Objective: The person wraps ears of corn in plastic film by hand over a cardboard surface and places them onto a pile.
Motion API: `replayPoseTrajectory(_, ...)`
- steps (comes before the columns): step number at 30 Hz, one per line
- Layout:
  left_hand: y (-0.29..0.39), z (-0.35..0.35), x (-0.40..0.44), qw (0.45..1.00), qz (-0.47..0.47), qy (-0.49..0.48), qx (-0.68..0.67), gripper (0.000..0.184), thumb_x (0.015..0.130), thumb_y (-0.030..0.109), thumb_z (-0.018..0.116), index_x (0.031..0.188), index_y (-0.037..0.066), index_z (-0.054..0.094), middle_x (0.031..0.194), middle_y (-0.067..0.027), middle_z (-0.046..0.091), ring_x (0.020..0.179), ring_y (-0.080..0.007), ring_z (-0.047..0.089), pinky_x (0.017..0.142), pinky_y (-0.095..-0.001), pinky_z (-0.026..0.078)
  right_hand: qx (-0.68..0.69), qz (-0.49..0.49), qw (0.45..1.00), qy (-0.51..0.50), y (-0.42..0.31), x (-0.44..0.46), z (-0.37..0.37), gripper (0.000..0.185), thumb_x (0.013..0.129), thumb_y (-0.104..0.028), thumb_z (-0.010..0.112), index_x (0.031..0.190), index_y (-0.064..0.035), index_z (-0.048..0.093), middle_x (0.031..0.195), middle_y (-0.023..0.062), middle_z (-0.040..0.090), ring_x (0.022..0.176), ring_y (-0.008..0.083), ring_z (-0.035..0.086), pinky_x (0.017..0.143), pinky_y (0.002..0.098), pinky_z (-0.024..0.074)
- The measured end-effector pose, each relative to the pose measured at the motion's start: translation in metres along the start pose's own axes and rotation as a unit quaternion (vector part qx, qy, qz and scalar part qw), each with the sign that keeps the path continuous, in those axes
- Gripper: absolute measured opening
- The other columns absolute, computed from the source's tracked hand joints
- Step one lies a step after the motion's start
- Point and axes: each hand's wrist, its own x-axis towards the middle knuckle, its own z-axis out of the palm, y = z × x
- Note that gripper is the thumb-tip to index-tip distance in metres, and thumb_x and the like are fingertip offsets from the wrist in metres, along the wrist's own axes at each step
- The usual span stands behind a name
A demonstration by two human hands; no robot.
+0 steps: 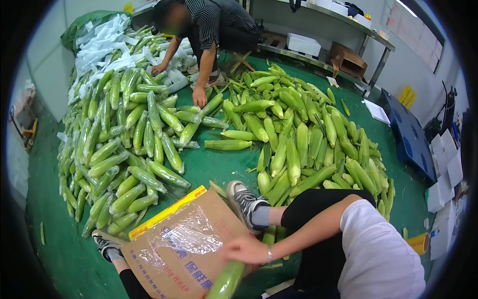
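My right hand point(245, 249) reaches in from the right, over the cardboard box on my lap side, slightly blurred. Its fingers are curled at the upper end of an ear of corn point(228, 280) in a green husk, which slants down to the bottom edge of the view. The flat brown cardboard box point(142, 259), printed with letters, lies between my feet. Clear plastic wrap point(186, 234) covers part of its top, and a yellow strip point(167, 212) runs along its far edge. My left hand is out of view.
Plastic-wrapped corn point(119, 154) is heaped on the left, unwrapped corn point(298, 129) on the right. Across the green floor point(219, 167) a person point(219, 25) bends with one hand on the corn. A metal shelf point(343, 20) and a blue pallet point(403, 134) stand behind.
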Motion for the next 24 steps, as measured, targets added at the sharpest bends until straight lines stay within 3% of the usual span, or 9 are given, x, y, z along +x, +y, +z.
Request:
replayPoseTrajectory(4,0.017,0.004,0.082,0.911,0.329,0.248,0.018,0.018,0.078,0.003,0.067,0.095,-0.002,0.064,0.086,-0.0147,0.065,0.080,-0.0292,0.060,0.078,-0.0359,0.050,0.365,0.152,0.874,0.283,-0.032,0.083,-0.038,0.012,0.088,-0.017,0.061,0.082,-0.0060,0.061,0.074,0.0022,0.058,0.067,0.0111,0.055,0.060,0.0247,0.0451)
replayPoseTrajectory(6,0.025,0.015,0.140,0.802,0.482,0.352,-0.032,0.014,0.086,0.010,0.061,0.095,0.000,0.063,0.084,-0.0134,0.064,0.069,-0.0244,0.058,0.066,-0.0322,0.050,0.466,0.140,0.829,0.275,-0.074,0.114,-0.040,0.012,0.086,-0.016,0.064,0.092,-0.0071,0.059,0.080,0.0046,0.057,0.070,0.0153,0.057,0.063,0.0293,0.0493)
replayPoseTrajectory(9,0.018,0.038,0.246,0.798,0.488,0.240,-0.258,0.070,0.079,0.037,0.067,0.129,-0.003,0.039,0.107,-0.0195,0.057,0.101,-0.0271,0.055,0.092,-0.0451,0.044,0.562,0.122,0.800,0.170,-0.060,0.181,-0.042,0.025,0.090,-0.025,0.061,0.099,-0.0034,0.055,0.086,0.0081,0.060,0.074,0.0194,0.061,0.068,0.0346,0.0539)
replayPoseTrajectory(10,0.009,0.023,0.288,0.816,0.437,0.288,-0.244,0.056,0.082,0.035,0.065,0.120,-0.001,0.046,0.098,-0.0162,0.058,0.091,-0.0235,0.057,0.086,-0.0415,0.046,0.573,0.119,0.803,0.110,-0.057,0.199,-0.048,0.030,0.091,-0.030,0.059,0.100,-0.0012,0.054,0.089,0.0101,0.062,0.076,0.0204,0.063,0.068,0.0346,0.0540)
replayPoseTrajectory(12,0.019,-0.014,0.368,0.836,0.302,0.275,-0.367,0.032,0.089,0.032,0.058,0.101,0.002,0.057,0.088,-0.0114,0.061,0.079,-0.0186,0.059,0.075,-0.0347,0.050,0.186,0.199,0.962,-0.025,-0.040,0.252,-0.104,0.043,0.094,-0.039,0.053,0.100,0.0041,0.052,0.096,0.0167,0.064,0.084,0.0283,0.065,0.073,0.0390,0.0529)
replayPoseTrajectory(13,0.003,-0.054,0.420,0.803,0.341,0.192,-0.450,0.030,0.092,0.031,0.058,0.101,0.003,0.054,0.083,-0.0093,0.058,0.078,-0.0212,0.061,0.074,-0.0353,0.052,-0.195,0.050,0.965,0.165,-0.003,0.286,-0.129,0.050,0.094,-0.042,0.050,0.100,0.0078,0.053,0.102,0.0240,0.063,0.093,0.0361,0.063,0.077,0.0444,0.0511)
replayPoseTrajectory(17,-0.015,-0.218,0.562,0.805,0.151,0.275,-0.503,0.057,0.093,0.044,0.055,0.122,-0.004,0.049,0.113,-0.0199,0.059,0.105,-0.0299,0.058,0.093,-0.0440,0.049,-0.676,0.090,0.686,0.254,0.150,0.375,-0.270,0.042,0.071,-0.025,0.073,0.104,-0.0044,0.060,0.108,0.0173,0.062,0.098,0.0325,0.061,0.086,0.0437,0.0509)
replayPoseTrajectory(21,-0.093,-0.235,0.483,0.974,0.079,0.212,0.005,0.046,0.093,0.034,0.056,0.123,-0.001,0.053,0.111,-0.0104,0.061,0.099,-0.0177,0.058,0.083,-0.0298,0.048,-0.705,0.075,0.678,0.194,0.161,0.346,-0.281,0.034,0.077,-0.012,0.059,0.111,-0.0093,0.055,0.092,0.0163,0.067,0.087,0.0337,0.066,0.071,0.0463,0.0523)
replayPoseTrajectory(24,-0.152,-0.212,0.316,0.970,-0.014,0.169,0.172,0.025,0.091,0.024,0.059,0.100,0.000,0.058,0.088,-0.0059,0.064,0.076,-0.0134,0.057,0.065,-0.0292,0.047,-0.551,-0.074,0.771,0.311,0.090,0.292,-0.270,0.045,0.072,-0.008,0.071,0.114,-0.0039,0.054,0.095,0.0210,0.066,0.085,0.0367,0.065,0.074,0.0444,0.0531)
